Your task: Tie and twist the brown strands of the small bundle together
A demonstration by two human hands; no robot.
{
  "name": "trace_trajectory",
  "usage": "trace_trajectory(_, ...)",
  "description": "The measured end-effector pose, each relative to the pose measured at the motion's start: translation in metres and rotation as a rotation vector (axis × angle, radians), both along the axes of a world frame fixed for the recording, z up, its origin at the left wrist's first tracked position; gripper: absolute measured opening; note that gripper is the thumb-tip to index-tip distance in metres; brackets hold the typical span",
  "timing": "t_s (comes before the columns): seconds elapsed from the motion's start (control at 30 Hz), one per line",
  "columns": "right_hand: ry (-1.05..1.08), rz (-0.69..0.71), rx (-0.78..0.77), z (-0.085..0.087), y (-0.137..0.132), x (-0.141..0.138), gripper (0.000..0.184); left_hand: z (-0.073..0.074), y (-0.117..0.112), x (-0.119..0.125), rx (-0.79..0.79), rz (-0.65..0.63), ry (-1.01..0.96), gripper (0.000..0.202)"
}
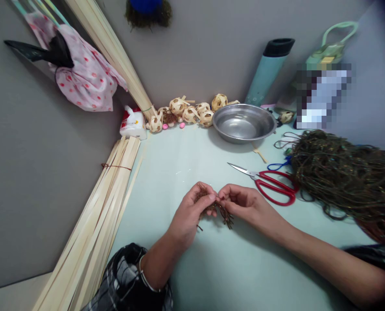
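Observation:
My left hand (192, 211) and my right hand (244, 203) meet over the middle of the pale green table (211, 268). Both pinch a small tuft of brown cord (220, 211) between their fingertips. The tuft's frayed ends hang down below the fingers and touch the table. Each hand's fingers are curled closed around the cord.
Red-handled scissors (270, 183) lie just right of my hands. A big heap of brown cord (344, 177) fills the right side. A steel bowl (244, 123) and several woven bamboo balls (189, 112) sit at the back. A bundle of bamboo strips (95, 233) lies along the left edge.

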State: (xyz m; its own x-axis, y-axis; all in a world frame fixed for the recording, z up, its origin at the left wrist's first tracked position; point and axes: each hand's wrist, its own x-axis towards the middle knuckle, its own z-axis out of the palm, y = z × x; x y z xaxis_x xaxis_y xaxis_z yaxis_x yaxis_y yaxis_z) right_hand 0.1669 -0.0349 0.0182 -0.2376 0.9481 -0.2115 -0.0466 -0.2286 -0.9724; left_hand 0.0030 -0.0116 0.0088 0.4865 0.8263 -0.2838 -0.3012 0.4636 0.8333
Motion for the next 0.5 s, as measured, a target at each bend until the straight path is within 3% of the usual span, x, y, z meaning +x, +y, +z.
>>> trace_trajectory(0.23, -0.007, -0.030, 0.046, -0.0010, -0.0008, 0.0017, 0.027, -0.0015, -0.0014, -0.0012, 0.113, 0.008, -0.005, 0.017)
trace_trajectory(0.5, -0.024, -0.090, 0.043, -0.0025, -0.0004, 0.0038, 0.024, -0.0093, -0.0020, 0.0022, 0.183, 0.036, 0.148, 0.017)
